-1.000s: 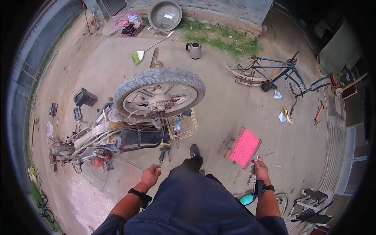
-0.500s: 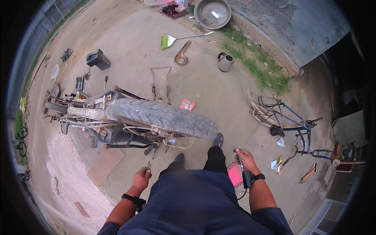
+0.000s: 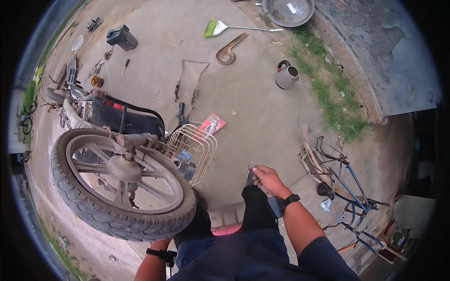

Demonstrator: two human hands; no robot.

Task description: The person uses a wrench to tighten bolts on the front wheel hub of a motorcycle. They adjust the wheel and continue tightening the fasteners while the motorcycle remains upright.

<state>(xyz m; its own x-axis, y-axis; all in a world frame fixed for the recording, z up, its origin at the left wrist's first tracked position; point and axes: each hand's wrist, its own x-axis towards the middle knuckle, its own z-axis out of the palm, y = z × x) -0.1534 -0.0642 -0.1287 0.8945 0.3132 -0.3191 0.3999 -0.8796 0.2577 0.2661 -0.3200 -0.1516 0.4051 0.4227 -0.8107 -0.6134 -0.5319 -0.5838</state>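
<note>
My right hand is closed on a small metal wrench, its forked tip showing past the fingers. A motorbike is on my left, and its treaded wheel is right in front of my left side. The wheel appears face-on, with dirty grey spokes and a thick hub. My left hand is behind the tyre; only the wrist shows, so its fingers are hidden. A cream wire basket is beside the wheel, near a red package on the ground.
A blue bicycle frame lies at right. Farther out are a kettle, a flat rusty metal part, a broom, a big basin, a screwdriver and a black box. Grass edges the wall.
The wheel has gone from edge-on to face-on and sits farther left, covering my left hand. The wire basket shows more. My right hand has moved left and inward, still with the wrench.
</note>
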